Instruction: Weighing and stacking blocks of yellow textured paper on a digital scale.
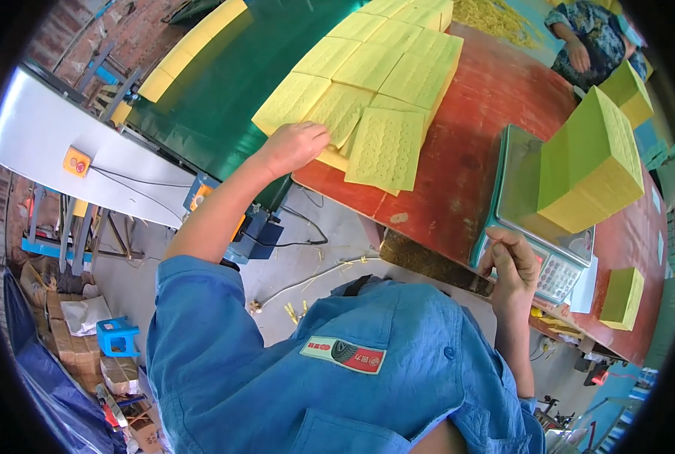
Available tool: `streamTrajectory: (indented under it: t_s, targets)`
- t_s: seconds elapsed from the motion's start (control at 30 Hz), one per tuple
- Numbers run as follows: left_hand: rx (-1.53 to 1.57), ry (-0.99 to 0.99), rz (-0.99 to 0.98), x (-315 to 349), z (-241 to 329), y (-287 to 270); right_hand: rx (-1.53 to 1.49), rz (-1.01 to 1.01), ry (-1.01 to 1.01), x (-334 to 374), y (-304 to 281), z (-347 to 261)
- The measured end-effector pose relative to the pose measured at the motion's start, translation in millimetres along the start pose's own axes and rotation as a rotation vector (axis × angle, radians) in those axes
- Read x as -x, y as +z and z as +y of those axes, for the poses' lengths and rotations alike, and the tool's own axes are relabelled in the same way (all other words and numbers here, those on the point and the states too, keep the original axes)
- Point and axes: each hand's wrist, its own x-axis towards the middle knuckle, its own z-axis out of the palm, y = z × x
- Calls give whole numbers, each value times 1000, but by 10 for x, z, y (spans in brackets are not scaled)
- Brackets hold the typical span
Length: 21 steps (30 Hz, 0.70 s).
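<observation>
Several stacks of yellow embossed paper sheets [364, 64] lie side by side where the green surface meets the red table. My left hand [296, 145] is closed at their near left corner, its fingers pinching the edge of a yellow sheet [340, 112]. Just right of it, a loose yellow sheet [385, 147] lies askew and hangs past the stacks' near edge. My right hand [513, 263] is raised by the front of a digital scale [557, 271], fingers curled in and thumb against them. Nothing shows in it. A tall yellow paper block [591, 170] stands on the scale.
A smaller yellow block [622, 299] sits on the red table [470, 163] at right. More sheets [190, 49] line the green conveyor belt [258, 72]. An orange switch box [76, 162] is on the pale panel. Another person [598, 38] sits at the far right. A blue stool [116, 337] stands lower left.
</observation>
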Motion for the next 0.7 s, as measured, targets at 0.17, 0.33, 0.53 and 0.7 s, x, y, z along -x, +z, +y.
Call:
streamTrajectory:
  t_s: [0.17, 0.33, 0.53, 0.7]
  targets:
    - [38, -77, 146, -5, 30, -151, -49, -91, 17, -154, 207, -34]
    - [195, -383, 231, 7, 29, -340, -206, -248, 230, -507, 683, -62]
    - [234, -438, 287, 24, 427, -492, -420, -370, 585, -1302, 1496, 131]
    - [63, -324, 210, -19, 902, -540, -103, -369, 456, -1787, 1914, 575]
